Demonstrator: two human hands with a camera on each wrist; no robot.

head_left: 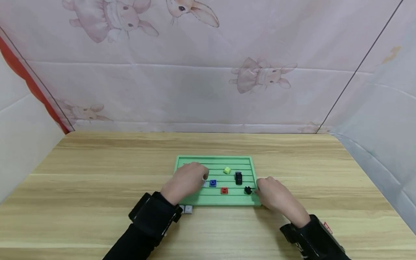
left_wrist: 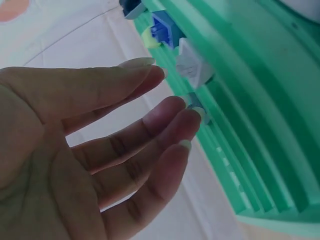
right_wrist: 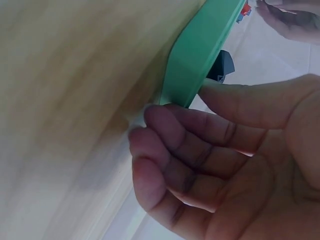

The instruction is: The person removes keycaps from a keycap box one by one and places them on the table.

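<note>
A green ridged tray (head_left: 214,200) holds several small keycaps. My left hand (head_left: 189,180) is over its left part with nothing seen in its grasp. In the left wrist view, its fingertips (left_wrist: 192,117) are close to a grey-blue keycap (left_wrist: 204,114), partly hidden; contact is unclear. A white keycap (left_wrist: 194,65) and a blue keycap (left_wrist: 167,30) lie just beyond, stems showing. At the tray's right edge my right hand (head_left: 273,193) pinches the rim between thumb and fingers. A black keycap (head_left: 248,190) sits tilted right beside it.
Also on the tray are a red keycap (head_left: 224,190), a yellow-green keycap (head_left: 227,170) and a longer black keycap (head_left: 238,178). Pale grey keycaps (head_left: 188,209) lie on the wooden table (head_left: 107,173) at the tray's front left. A printed curtain (head_left: 195,94) hangs behind.
</note>
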